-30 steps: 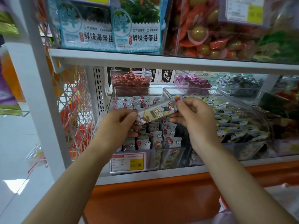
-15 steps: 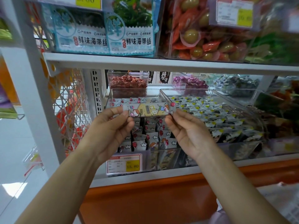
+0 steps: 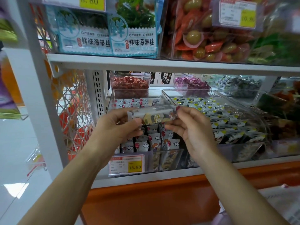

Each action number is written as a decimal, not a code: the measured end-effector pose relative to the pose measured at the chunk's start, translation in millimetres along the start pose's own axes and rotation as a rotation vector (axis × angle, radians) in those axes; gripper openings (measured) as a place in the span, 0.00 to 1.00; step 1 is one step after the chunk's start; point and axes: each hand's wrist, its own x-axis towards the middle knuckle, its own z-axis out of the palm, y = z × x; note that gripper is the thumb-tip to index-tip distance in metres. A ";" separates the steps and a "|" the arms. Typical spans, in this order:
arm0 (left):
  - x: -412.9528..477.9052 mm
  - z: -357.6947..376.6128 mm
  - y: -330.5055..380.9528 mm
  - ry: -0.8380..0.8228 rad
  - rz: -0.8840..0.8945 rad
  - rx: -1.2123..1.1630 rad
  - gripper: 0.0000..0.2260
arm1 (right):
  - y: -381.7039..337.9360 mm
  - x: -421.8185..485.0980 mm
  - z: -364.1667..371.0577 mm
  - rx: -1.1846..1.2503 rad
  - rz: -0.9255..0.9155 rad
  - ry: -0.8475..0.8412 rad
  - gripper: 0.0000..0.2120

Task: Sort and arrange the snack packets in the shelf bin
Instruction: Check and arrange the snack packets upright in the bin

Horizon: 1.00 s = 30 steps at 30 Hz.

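A long narrow snack packet (image 3: 154, 116), printed in yellow, grey and white, is held level above a clear shelf bin (image 3: 112, 101). My left hand (image 3: 118, 125) pinches the packet's left end. My right hand (image 3: 191, 127) pinches its right end between thumb and fingertips. Below, the bin holds several small white packets (image 3: 155, 140) with red and cloud marks, standing in rows. The hands and the held packet hide the bin's middle rows.
A second clear bin (image 3: 191, 92) to the right holds several dark and yellow packets. A price tag (image 3: 126, 164) hangs on the bin front. Smaller boxes of red and purple sweets stand behind. A white shelf board (image 3: 146, 64) runs just above, an orange base below.
Both hands have lifted the packet slightly and turned it from tilted to level, showing more of its pale side. The grip at both ends is unchanged.
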 end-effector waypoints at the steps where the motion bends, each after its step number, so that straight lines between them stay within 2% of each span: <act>1: -0.6 0.2 0.4 0.011 0.031 0.053 0.04 | -0.1 -0.9 -0.5 -0.073 -0.039 -0.023 0.06; 5: -2.6 2.2 1.6 -0.012 0.079 0.234 0.17 | 2.0 -4.6 0.8 -0.379 -0.174 -0.109 0.06; 9: -4.4 4.0 2.0 -0.028 0.043 0.211 0.13 | 4.6 -1.3 0.5 -0.434 -0.169 -0.147 0.09; 12: -3.7 3.9 2.2 0.011 0.053 0.193 0.07 | 3.8 -1.7 0.5 -0.457 -0.176 -0.134 0.07; 17: -3.5 8.6 2.0 -0.015 0.066 0.236 0.08 | 3.7 -0.8 -0.1 -0.575 -0.308 -0.093 0.10; 22: -2.5 12.2 -1.1 0.053 0.030 0.217 0.01 | 4.9 -4.5 1.7 -0.635 -0.393 -0.140 0.15; 27: -1.6 11.9 1.6 0.141 0.011 0.174 0.09 | 8.8 -5.4 4.9 -0.610 -0.424 -0.198 0.16; 30: -0.1 10.7 -0.7 0.174 0.003 0.185 0.11 | 9.8 -6.2 6.0 -0.630 -0.414 -0.194 0.13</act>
